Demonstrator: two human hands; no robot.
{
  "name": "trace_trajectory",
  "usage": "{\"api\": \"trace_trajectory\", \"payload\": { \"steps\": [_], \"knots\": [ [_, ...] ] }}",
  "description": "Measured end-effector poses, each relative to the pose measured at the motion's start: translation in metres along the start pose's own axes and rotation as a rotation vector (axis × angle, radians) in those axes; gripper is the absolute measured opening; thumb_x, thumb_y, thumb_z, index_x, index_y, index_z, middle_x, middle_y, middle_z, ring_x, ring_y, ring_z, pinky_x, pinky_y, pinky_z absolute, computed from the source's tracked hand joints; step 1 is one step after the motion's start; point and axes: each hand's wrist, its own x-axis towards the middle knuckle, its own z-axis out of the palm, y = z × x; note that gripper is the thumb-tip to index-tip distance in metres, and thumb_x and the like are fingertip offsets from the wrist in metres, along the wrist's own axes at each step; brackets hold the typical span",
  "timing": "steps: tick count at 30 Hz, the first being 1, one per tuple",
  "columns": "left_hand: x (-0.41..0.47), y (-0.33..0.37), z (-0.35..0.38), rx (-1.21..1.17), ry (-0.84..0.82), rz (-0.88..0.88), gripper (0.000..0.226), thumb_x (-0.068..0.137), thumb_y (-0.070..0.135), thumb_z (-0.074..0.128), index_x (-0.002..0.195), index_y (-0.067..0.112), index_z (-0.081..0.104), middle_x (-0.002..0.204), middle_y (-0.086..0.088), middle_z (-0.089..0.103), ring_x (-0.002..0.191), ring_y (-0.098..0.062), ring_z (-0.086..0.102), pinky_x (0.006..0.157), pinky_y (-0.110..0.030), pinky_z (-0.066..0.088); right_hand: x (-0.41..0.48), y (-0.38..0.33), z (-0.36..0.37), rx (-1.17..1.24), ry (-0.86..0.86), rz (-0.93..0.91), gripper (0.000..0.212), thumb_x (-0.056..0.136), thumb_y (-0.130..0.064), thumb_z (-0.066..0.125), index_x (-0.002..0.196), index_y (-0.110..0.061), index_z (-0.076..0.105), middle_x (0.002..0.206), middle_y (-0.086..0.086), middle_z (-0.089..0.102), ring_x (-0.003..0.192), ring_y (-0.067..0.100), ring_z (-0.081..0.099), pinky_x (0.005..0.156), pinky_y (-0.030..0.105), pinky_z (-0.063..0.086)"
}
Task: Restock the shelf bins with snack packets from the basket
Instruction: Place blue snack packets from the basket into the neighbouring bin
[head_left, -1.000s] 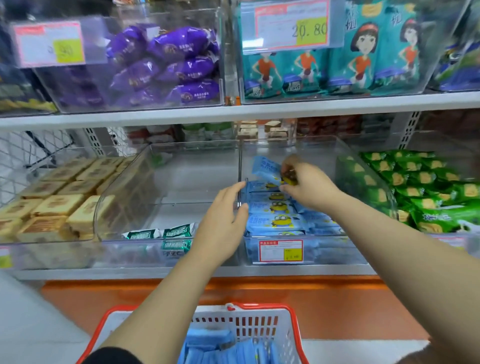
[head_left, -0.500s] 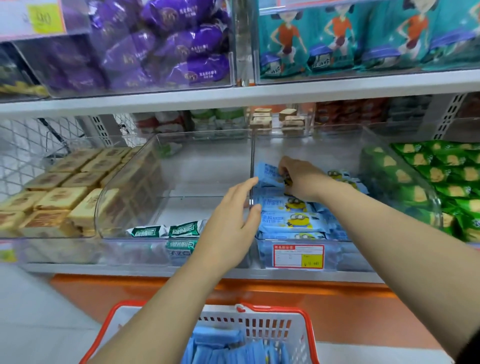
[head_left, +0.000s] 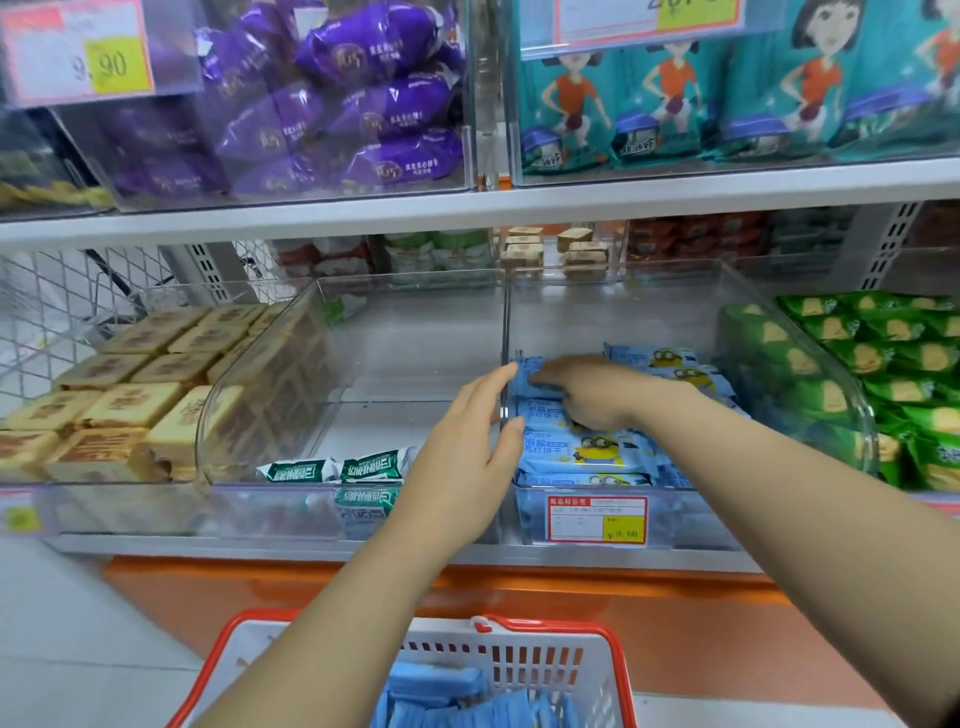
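- Packets first: the blue packets (head_left: 587, 452) are glossy film pillows printed with a yellow goggle-eyed cartoon. They lie flat in overlapping rows inside the clear plastic bin (head_left: 696, 519) on the lower shelf (head_left: 311, 545).
- My right hand (head_left: 592, 392) is over the back rows, palm down. Its fingers are stretched fairly straight and laid on one blue packet beside the bin's left wall; I see no curl round it.
- My left hand (head_left: 467, 452) is open, fingers straight and together, touching that same see-through wall from the neighbouring bin's side.
- A red-bordered price label (head_left: 597, 519) with a yellow patch sits on the bin's front.
- Below, the basket (head_left: 615, 654) is white slotted plastic with a red rim, and holds more blue packets stood on edge.
- The neighbouring bin (head_left: 415, 364) holds a few green-and-white packets (head_left: 371, 465) at its front.
- Further left are tan square biscuit blocks (head_left: 130, 400); to the right are crinkly green packets (head_left: 909, 364).
- On the shelf above, puffy purple packets (head_left: 374, 98) and teal bags (head_left: 675, 93) fill clear bins.
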Motion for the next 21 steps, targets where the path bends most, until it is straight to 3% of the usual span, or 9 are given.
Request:
{"api": "trace_trajectory", "payload": {
  "steps": [3, 7, 13, 15, 18, 21],
  "knots": [
    [-0.001, -0.001, 0.002, -0.002, -0.003, 0.004, 0.051, 0.105, 0.033, 0.041, 0.153, 0.039, 0.026, 0.152, 0.022, 0.031, 0.129, 0.003, 0.038, 0.100, -0.016, 0.031, -0.006, -0.004, 0.004, 0.008, -0.066, -0.008, 0.063, 0.098, -0.009, 0.041, 0.156, -0.028, 0.026, 0.164, -0.001, 0.018, 0.149, 0.023, 0.022, 0.118, 0.035, 0.026],
    [-0.003, -0.003, 0.005, 0.008, -0.010, 0.011, 0.051, 0.105, 0.033, 0.041, 0.153, 0.039, 0.024, 0.153, 0.021, 0.030, 0.130, 0.002, 0.039, 0.099, -0.013, 0.030, -0.009, -0.009, 0.007, 0.003, -0.090, -0.016, 0.057, 0.101, -0.015, 0.037, 0.156, -0.022, 0.025, 0.164, 0.004, 0.017, 0.149, 0.026, 0.021, 0.118, 0.035, 0.025],
    [0.007, -0.005, 0.003, 0.031, -0.032, 0.008, 0.052, 0.105, 0.034, 0.039, 0.154, 0.039, 0.022, 0.155, 0.020, 0.028, 0.131, 0.000, 0.039, 0.096, -0.017, 0.031, -0.035, -0.007, -0.018, 0.227, 0.155, -0.004, 0.048, 0.103, -0.017, 0.036, 0.151, -0.016, 0.037, 0.159, 0.006, 0.032, 0.145, 0.024, 0.031, 0.116, 0.031, 0.027],
    [0.008, -0.007, 0.004, 0.040, -0.040, 0.011, 0.053, 0.105, 0.035, 0.039, 0.155, 0.038, 0.021, 0.156, 0.019, 0.027, 0.133, -0.003, 0.040, 0.097, -0.019, 0.033, -0.059, -0.008, -0.024, 0.322, 0.307, 0.005, 0.047, 0.099, -0.015, 0.042, 0.145, -0.018, 0.047, 0.149, 0.002, 0.048, 0.135, 0.020, 0.045, 0.108, 0.027, 0.037],
    [0.013, -0.007, 0.003, 0.042, -0.033, 0.012, 0.054, 0.105, 0.032, 0.042, 0.155, 0.033, 0.022, 0.156, 0.013, 0.031, 0.133, -0.007, 0.042, 0.100, -0.022, 0.034, -0.103, -0.016, -0.012, 0.427, 0.544, 0.010, 0.034, 0.093, -0.013, 0.052, 0.123, -0.022, 0.066, 0.116, -0.005, 0.071, 0.107, 0.014, 0.063, 0.096, 0.030, 0.048],
    [0.012, -0.007, 0.002, 0.062, -0.032, 0.036, 0.056, 0.103, 0.027, 0.048, 0.155, 0.026, 0.027, 0.156, 0.007, 0.033, 0.137, -0.010, 0.038, 0.107, -0.021, 0.029, -0.142, -0.031, 0.015, 0.466, 0.652, 0.033, 0.020, 0.090, -0.015, 0.062, 0.104, -0.025, 0.073, 0.089, -0.011, 0.072, 0.078, 0.006, 0.063, 0.080, 0.031, 0.052]
  ]
}}
